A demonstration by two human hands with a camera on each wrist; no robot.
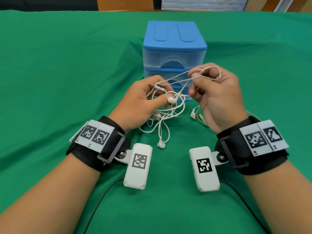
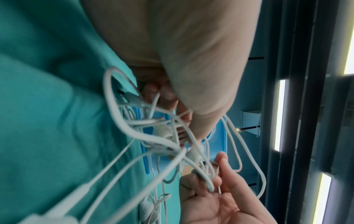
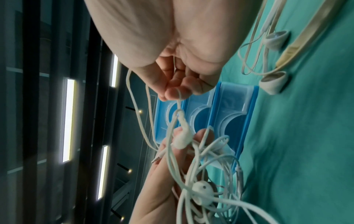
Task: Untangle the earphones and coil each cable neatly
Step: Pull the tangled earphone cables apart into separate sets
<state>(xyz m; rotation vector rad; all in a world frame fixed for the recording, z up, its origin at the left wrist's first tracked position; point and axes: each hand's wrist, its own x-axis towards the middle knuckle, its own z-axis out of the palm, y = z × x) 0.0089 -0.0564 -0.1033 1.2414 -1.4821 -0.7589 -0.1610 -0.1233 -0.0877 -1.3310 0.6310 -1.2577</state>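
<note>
A tangle of white earphone cables (image 1: 166, 105) hangs between my hands above the green cloth. My left hand (image 1: 143, 100) grips the knotted bunch, with an earbud (image 1: 171, 99) at its thumb and the jack plug (image 1: 152, 84) sticking out beside its fingers. My right hand (image 1: 214, 92) pinches a loop of cable (image 1: 207, 74) and holds it up and to the right. One earbud (image 1: 161, 144) dangles down to the cloth. In the right wrist view the fingertips (image 3: 172, 92) pinch the strand above an earbud (image 3: 182, 138).
A blue and clear small drawer unit (image 1: 173, 56) stands just behind my hands. Another earphone set with a yellowish cable (image 1: 196, 114) lies on the green tablecloth (image 1: 59, 73) under my right hand. Black camera leads trail near the front edge.
</note>
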